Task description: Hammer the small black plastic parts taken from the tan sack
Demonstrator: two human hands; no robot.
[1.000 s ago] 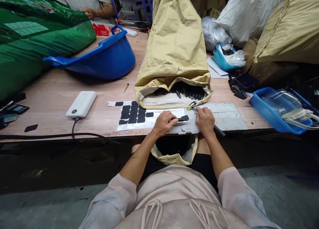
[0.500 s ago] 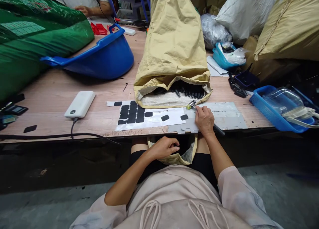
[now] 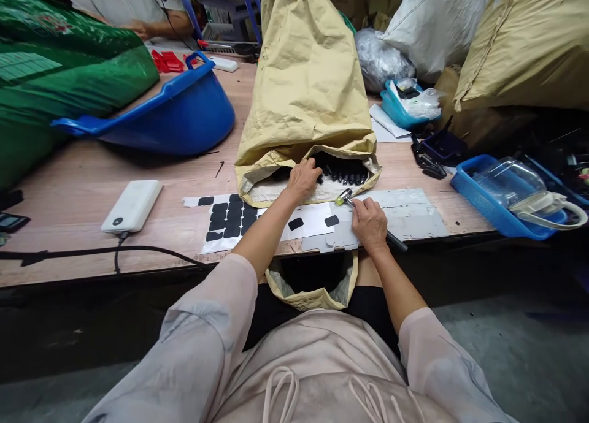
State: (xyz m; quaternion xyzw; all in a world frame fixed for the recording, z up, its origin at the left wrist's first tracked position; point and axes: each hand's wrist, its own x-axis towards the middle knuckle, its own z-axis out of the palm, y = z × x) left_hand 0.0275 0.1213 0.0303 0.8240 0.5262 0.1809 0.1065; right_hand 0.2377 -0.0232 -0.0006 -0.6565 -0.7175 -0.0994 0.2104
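Observation:
My left hand [image 3: 304, 179] is at the mouth of a tan woven sack [image 3: 308, 73] lying on the table. Its fingers are bent together on a small black part [image 3: 321, 179]; the exact kind of part cannot be made out. More dark glossy pieces [image 3: 347, 176] lie just inside the sack. My right hand [image 3: 370, 222] is wrapped round a small hammer [image 3: 396, 241], whose yellow-tipped head rests above a grey board [image 3: 409, 213]. Left of the hammer, black rounded pads [image 3: 234, 214] sit in rows on white backing paper, with loose ones [image 3: 331, 220] nearby.
A second open sack [image 3: 313, 297] hangs at my lap below the table edge. Leftward are a white power bank [image 3: 132, 206] with a cable, a blue basin [image 3: 175, 113] and a green sack [image 3: 69, 73]. Rightward stands a blue basket [image 3: 501, 205]. Another person's hand [image 3: 138, 29] shows behind.
My left hand has moved from above my lap up and forward to the tan sack's mouth, onto the black parts. My right hand still holds the hammer. The view has shifted slightly.

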